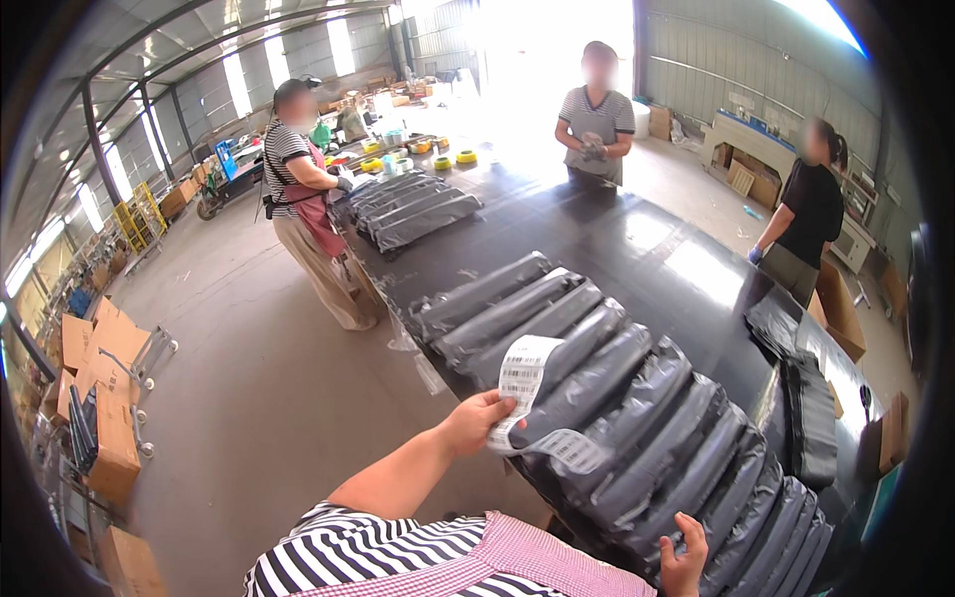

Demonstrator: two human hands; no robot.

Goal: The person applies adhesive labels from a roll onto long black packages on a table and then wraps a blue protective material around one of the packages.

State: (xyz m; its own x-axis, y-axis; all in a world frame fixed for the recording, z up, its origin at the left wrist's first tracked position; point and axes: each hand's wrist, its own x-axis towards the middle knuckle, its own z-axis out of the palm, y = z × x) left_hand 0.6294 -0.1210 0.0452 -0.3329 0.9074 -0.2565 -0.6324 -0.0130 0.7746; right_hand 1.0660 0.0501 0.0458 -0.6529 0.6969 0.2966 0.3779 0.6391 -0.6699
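Striped shirt (pixel 333 557) spans the near edge; left hand (pixel 477 422) pinches 1 strip of white labels (pixel 525 368), right hand (pixel 683 559), loosely spread, hovers beside dark packages (pixel 607 388)

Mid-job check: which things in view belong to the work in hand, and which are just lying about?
In use:
barcode label strip, held in the left hand
row of black plastic-wrapped packages, next to the open right hand
black table under them

Seemingly just lying about:
yellow rolls toward the table's far end
cardboard boxes at the left
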